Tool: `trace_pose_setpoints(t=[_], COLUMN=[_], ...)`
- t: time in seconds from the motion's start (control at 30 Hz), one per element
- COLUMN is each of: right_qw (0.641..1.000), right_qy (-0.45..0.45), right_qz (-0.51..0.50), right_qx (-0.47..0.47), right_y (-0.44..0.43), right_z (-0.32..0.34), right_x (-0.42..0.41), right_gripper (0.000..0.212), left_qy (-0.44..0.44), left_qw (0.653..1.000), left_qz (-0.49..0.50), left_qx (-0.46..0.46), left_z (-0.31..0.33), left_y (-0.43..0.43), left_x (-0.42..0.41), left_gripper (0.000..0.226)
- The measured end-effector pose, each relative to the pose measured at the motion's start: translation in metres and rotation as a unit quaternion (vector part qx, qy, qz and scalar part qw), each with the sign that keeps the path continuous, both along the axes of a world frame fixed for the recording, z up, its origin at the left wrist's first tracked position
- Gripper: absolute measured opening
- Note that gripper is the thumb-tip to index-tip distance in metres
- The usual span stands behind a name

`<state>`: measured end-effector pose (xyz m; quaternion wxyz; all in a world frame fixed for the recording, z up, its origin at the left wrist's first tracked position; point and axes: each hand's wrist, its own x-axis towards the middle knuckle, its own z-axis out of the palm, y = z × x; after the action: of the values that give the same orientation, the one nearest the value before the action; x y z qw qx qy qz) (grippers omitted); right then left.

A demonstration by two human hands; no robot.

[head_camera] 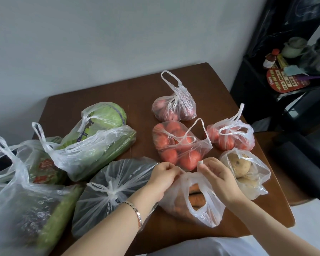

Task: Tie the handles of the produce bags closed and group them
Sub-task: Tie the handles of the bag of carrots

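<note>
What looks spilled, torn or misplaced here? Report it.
Nothing stands out. Every bag holds its produce inside, none visibly torn. The left hand and right hand pinch the handles of the carrot bag.

Forearms bare up to the frame edge. The left hand (163,179) and right hand (218,179) are bare too. Silver link bracelet (135,212) on left wrist. Pale white garment (201,246) over lap, bottom edge.

We see through one wide-angle camera worn on the head, facing forward and steeply down onto the brown table (140,93). We sit close: the left hand (163,179) and right hand (218,179) lie just below centre. A pale wall (118,34) fills the top, black shelving (251,84) the right edge.
</note>
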<state>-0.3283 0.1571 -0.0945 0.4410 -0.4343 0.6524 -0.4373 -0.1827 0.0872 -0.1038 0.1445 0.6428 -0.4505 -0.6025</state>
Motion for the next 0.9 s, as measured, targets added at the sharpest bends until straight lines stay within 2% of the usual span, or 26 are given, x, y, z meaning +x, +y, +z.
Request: trace_pose_setpoints(t=[0.07,0.13,0.2,0.27,0.33,0.4,0.5,0.53,0.57,0.63,0.67,0.73,0.77,0.83,0.9], right_qw=[0.998,0.994,0.993,0.993,0.99,0.982,0.95,0.932,0.918,0.896,0.901,0.946,0.972,0.994,0.992], right_qy=[-0.055,-0.103,-0.109,-0.075,-0.012,-0.013,-0.166,-0.228,-0.281,-0.366,-0.372,-0.279,-0.193,-0.044,0.003], right_qz=[-0.02,-0.027,-0.016,-0.006,-0.028,-0.086,-0.204,-0.234,-0.244,-0.227,-0.204,-0.134,-0.089,-0.031,-0.039], right_qx=[0.001,0.009,0.037,0.089,0.136,0.17,0.171,0.158,0.14,0.106,0.094,0.094,0.097,0.098,0.116], right_y=[0.002,0.004,0.004,0.003,0.004,0.007,0.015,0.015,0.013,0.007,0.004,0.002,0.003,0.009,0.018], right_z=[0.002,0.003,0.0,-0.011,-0.027,-0.039,-0.043,-0.041,-0.039,-0.035,-0.032,-0.032,-0.036,-0.048,-0.06], right_x=[0.001,0.001,0.002,-0.001,-0.009,-0.019,-0.023,-0.021,-0.019,-0.015,-0.012,-0.008,-0.007,-0.01,-0.015], right_gripper=[0.033,0.034,0.032,0.032,0.032,0.032,0.029,0.03,0.031,0.038,0.042,0.039,0.036,0.034,0.032], left_qy=[-0.037,-0.04,-0.014,0.033,0.09,0.152,0.273,0.313,0.334,0.32,0.302,0.209,0.139,0.034,-0.015], left_qw=[0.999,0.995,0.985,0.966,0.934,0.893,0.836,0.824,0.826,0.872,0.899,0.963,0.987,0.997,0.99], left_qz=[0.028,0.087,0.167,0.245,0.321,0.386,0.43,0.424,0.402,0.312,0.259,0.132,0.057,-0.055,-0.12], left_qx=[-0.013,0.013,0.042,0.071,0.126,0.173,0.204,0.209,0.211,0.201,0.185,0.108,0.054,-0.035,-0.067], left_z=[-0.006,-0.014,-0.021,-0.024,-0.025,-0.027,-0.027,-0.027,-0.027,-0.024,-0.022,-0.022,-0.024,-0.032,-0.038], left_y=[-0.001,-0.002,0.0,0.001,-0.002,-0.006,-0.006,-0.006,-0.005,-0.006,-0.008,-0.009,-0.008,-0.003,0.004], left_x=[0.003,0.006,0.008,0.008,0.009,0.013,0.017,0.016,0.014,0.007,0.003,0.001,0.004,0.014,0.023], left_gripper=[0.018,0.016,0.015,0.012,0.018,0.022,0.034,0.039,0.044,0.054,0.057,0.055,0.05,0.044,0.039])
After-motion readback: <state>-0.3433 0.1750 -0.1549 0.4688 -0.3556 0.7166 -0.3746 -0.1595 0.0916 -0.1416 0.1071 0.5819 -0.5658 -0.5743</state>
